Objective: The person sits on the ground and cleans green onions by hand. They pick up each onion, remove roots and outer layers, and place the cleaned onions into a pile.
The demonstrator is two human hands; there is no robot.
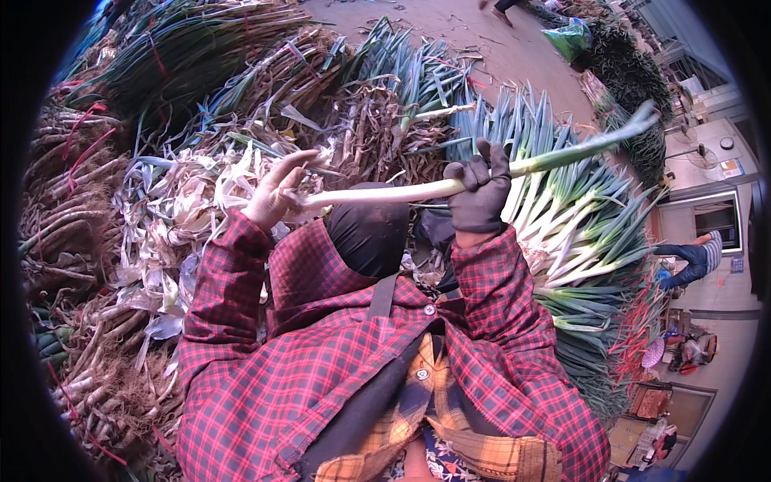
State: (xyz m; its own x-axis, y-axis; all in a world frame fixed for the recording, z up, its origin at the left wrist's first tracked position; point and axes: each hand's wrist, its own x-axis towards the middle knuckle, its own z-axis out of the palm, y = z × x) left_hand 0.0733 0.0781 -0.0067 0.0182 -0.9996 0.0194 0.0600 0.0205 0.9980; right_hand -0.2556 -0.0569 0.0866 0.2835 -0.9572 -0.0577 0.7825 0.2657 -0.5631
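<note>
My right hand [483, 185], in a dark grey glove, is closed around a long green onion [385, 194] near the middle of its stalk. Its green leaf end rises to the upper right, and the pale white shaft runs left across my knees. At the root end is my left hand [274, 191], with its upper fingers spread and the thumb side touching the stalk tip; whether it pinches the tip cannot be made out. Beyond my right hand lies a fanned pile of clean white-shafted green onions [551, 211]. Peeled pale skins [232, 181] are heaped beside my left hand.
Untrimmed onion bundles [78, 223] with dry roots are stacked at the left, some tied with red string. More bundles [205, 60] lie ahead. Concrete floor [415, 18] shows beyond them, with a green plastic bag [569, 39]. Another person's legs [689, 259] are at the right.
</note>
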